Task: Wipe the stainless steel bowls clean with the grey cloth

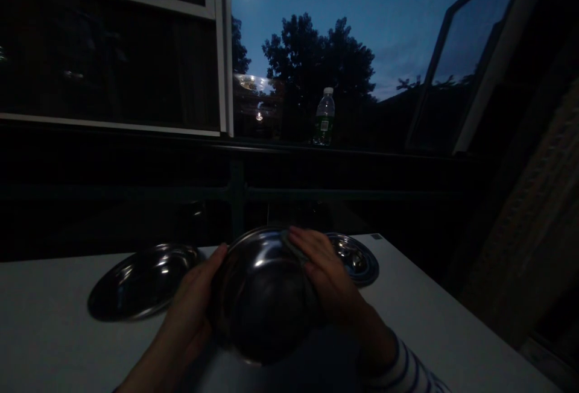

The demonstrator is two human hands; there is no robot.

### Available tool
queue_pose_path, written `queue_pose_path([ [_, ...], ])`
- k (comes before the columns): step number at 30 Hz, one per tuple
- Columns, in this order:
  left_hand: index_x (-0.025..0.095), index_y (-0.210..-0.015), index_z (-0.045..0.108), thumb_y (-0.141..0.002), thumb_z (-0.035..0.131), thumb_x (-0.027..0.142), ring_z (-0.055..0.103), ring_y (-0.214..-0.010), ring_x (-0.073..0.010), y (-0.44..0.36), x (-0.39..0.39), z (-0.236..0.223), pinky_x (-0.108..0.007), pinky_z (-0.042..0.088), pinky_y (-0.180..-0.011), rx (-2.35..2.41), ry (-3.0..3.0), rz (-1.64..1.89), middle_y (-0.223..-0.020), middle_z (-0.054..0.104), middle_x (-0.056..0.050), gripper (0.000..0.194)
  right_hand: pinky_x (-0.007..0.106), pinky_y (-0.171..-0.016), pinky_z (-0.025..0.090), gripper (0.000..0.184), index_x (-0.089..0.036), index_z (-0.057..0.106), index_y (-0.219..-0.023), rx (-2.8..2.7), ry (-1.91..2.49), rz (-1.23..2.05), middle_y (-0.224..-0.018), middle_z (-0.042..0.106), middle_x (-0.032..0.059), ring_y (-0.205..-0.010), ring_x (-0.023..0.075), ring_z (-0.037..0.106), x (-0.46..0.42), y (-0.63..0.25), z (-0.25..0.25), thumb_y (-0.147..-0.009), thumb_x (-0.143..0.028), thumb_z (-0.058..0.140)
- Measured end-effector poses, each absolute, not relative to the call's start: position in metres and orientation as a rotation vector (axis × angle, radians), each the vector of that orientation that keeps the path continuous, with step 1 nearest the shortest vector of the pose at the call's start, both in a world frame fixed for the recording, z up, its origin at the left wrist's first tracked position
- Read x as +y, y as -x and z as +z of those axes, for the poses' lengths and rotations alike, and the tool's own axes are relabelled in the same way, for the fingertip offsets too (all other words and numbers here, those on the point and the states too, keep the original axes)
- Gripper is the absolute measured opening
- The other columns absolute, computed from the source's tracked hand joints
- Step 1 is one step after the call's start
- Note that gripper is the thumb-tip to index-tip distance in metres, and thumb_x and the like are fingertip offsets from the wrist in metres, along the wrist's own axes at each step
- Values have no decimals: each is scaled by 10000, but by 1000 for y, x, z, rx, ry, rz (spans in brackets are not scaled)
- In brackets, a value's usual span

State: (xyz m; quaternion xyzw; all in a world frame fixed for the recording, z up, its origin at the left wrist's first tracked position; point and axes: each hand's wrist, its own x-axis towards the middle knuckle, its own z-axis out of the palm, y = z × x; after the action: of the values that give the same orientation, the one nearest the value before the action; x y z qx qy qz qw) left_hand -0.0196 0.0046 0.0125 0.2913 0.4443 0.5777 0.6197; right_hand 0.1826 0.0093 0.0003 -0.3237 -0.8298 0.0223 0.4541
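Note:
A shiny metal bowl [266,296] is held up, tilted, over the near part of the white table. My left hand [192,302] grips its left side, the thumb lying along the rim. On the upper right side of the bowl, my right hand [328,269] presses a greyish cloth [296,248] to the metal; most of the cloth is hidden under the fingers. To the left of my left hand lies an oval metal dish [140,281]. Behind my right hand is a round metal lid or plate [357,257], partly covered by the hand.
The white table [425,320] ends in a slanting edge on the right. A plastic bottle [324,119] with a green label stands on the sill of the open window. A window frame [221,49] rises at the left, and the room is dim.

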Motion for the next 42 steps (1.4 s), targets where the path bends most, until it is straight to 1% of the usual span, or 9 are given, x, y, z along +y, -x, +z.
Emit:
queue_pose_path([
  [3, 114, -699, 669, -687, 660, 366, 630, -554, -164, 16, 4, 8, -246, 494, -534, 964, -754, 1225, -619, 692, -59, 252, 427, -992, 331, 444, -246, 412, -1298, -2119, 801, 14, -1336, 443, 8, -1217, 187, 345, 5, -181, 3, -872, -153, 327],
  [8, 163, -735, 658, -733, 623, 270, 636, -530, -150, 25, 8, 20, -252, 514, -526, 1011, -534, 1449, -643, 702, -21, 113, 396, -1023, 310, 462, -263, 347, -1335, -2006, 772, 101, -1382, 376, 2, -1267, 155, 295, 11, -182, -1, -888, -157, 302],
  [11, 168, -759, 663, -755, 597, 254, 641, -544, -148, 26, 8, 21, -241, 511, -516, 950, -530, 1433, -636, 698, -19, 109, 386, -1027, 306, 463, -262, 331, -1345, -1990, 768, 115, -1391, 360, 0, -1271, 153, 286, 12, -183, -2, -891, -171, 309],
  [15, 128, -768, 674, -710, 644, 329, 659, -602, -186, 20, 6, 11, -265, 514, -557, 954, -714, 1222, -656, 707, -59, 211, 393, -1019, 311, 444, -258, 383, -1315, -2086, 772, 96, -1356, 413, -6, -1245, 161, 312, 8, -184, 1, -885, -169, 315],
  [23, 159, -692, 661, -711, 643, 330, 619, -532, -159, 28, 7, 15, -259, 489, -532, 1004, -665, 1316, -577, 672, -23, 172, 408, -1002, 334, 426, -267, 376, -1317, -2033, 798, 117, -1360, 408, 7, -1243, 170, 331, 14, -186, -3, -901, -197, 311],
  [27, 130, -602, 639, -682, 652, 419, 558, -491, -122, 15, -1, 11, -211, 420, -473, 985, -845, 1171, -540, 636, -24, 300, 410, -956, 359, 405, -223, 416, -1281, -2196, 821, -29, -1323, 454, 17, -1187, 195, 362, 8, -182, 0, -893, -175, 312],
  [33, 138, -543, 594, -639, 664, 454, 533, -451, -118, 4, -10, 8, -217, 397, -458, 976, -756, 1129, -466, 567, 6, 338, 354, -756, 403, 272, -238, 513, -1136, -2355, 683, -477, -1169, 590, -2, -1009, 194, 495, -11, -150, 2, -916, -307, 370],
  [38, 146, -449, 503, -635, 629, 529, 412, -340, -69, 6, -6, 2, -180, 283, -355, 969, -680, 1151, -374, 449, 43, 444, 317, -759, 401, 225, -202, 529, -1061, -2428, 626, -438, -1114, 610, -4, -1016, 150, 503, -26, -133, 2, -907, -309, 404],
  [42, 139, -501, 553, -620, 665, 506, 485, -402, -99, 8, -6, 1, -205, 354, -403, 1011, -767, 1186, -431, 521, 25, 402, 358, -799, 396, 315, -216, 510, -1133, -2380, 710, -329, -1192, 561, 10, -1032, 186, 477, -16, -151, 9, -879, -382, 426],
])
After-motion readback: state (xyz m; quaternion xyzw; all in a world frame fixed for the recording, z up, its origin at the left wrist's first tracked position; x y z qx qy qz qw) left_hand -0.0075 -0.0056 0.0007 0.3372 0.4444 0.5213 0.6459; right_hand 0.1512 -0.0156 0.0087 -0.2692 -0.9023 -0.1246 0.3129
